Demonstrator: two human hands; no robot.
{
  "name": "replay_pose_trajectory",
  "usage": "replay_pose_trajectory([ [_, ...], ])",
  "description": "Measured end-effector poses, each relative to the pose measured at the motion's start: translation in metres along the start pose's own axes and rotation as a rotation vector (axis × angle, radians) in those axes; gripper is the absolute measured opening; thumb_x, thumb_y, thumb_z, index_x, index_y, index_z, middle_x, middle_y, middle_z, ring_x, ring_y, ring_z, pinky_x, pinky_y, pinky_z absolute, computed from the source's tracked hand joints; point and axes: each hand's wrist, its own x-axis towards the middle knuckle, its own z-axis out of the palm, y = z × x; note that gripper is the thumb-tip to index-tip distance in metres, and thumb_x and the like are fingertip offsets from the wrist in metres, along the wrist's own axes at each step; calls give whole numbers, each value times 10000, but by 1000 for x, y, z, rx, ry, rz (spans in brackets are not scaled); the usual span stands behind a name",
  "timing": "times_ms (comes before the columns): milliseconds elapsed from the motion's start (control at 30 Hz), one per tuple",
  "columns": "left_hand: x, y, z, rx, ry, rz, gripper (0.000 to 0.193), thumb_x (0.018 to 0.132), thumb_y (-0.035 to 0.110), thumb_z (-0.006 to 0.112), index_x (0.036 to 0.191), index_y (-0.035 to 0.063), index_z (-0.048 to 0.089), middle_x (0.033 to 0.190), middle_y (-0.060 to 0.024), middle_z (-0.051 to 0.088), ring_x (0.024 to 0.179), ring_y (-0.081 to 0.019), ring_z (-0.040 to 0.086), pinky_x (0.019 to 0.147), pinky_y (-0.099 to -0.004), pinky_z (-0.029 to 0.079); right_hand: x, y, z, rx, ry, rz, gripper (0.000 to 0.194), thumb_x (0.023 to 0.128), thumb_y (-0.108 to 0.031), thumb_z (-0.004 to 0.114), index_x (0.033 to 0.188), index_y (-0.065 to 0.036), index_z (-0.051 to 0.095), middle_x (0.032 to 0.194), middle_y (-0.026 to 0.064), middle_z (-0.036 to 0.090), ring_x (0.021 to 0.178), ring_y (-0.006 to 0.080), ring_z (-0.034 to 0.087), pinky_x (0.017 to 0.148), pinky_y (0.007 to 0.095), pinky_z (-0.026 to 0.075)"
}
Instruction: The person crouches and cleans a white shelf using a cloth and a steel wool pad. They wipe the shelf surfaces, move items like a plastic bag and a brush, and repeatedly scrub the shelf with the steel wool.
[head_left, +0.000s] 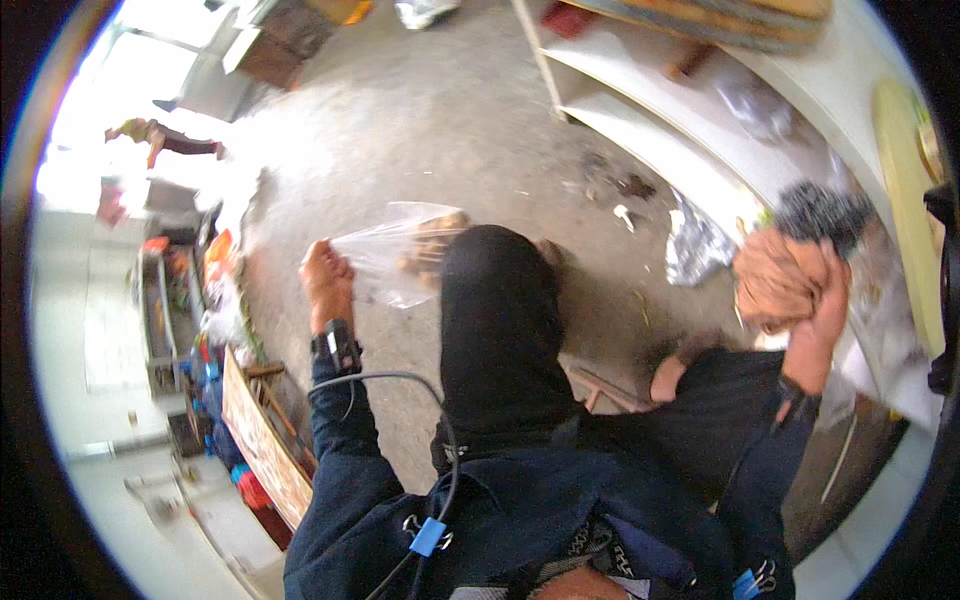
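Observation:
My left hand grips one end of a clear plastic bag, pulled taut across my front. At the bag's far end sit brown, ridged objects, blurred and partly hidden by my black-clad knee; I cannot tell what they are. Off to the right, my right hand is closed around a crumpled brown bundle, possibly cloth. Just beyond it is a dark grey, fuzzy-looking bundle; whether my hand also holds it is unclear.
White shelving runs along the right, with a silvery plastic bag by its base. A low wooden stool is partly under my leg. Left stands a chipboard panel. A person is far off by the bright opening.

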Motion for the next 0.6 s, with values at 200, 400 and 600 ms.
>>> replay_pose_trajectory([
  [200,20,-11,16,-57,146,-56,323,926,161,652,685,191,439,587,48,339,440,-115,297,439,-318,226,2,-1,-11,11,11,-76,303,983,-271,757,1136,-38,637,1127,94,692,1047,224,701,935,378,576],
  [400,38,-38,30,96,149,-139,316,903,165,677,674,170,459,575,41,385,430,-115,357,413,-318,267,3,1,-9,-22,65,-2,324,977,-286,767,1160,-54,634,1165,98,697,1065,238,705,957,402,589],
  [600,59,-32,19,147,68,-20,312,910,166,684,677,158,476,577,47,391,424,-108,354,418,-309,269,7,10,6,-49,26,6,303,1004,-264,735,1170,-37,623,1157,104,696,1062,234,711,956,400,595],
])
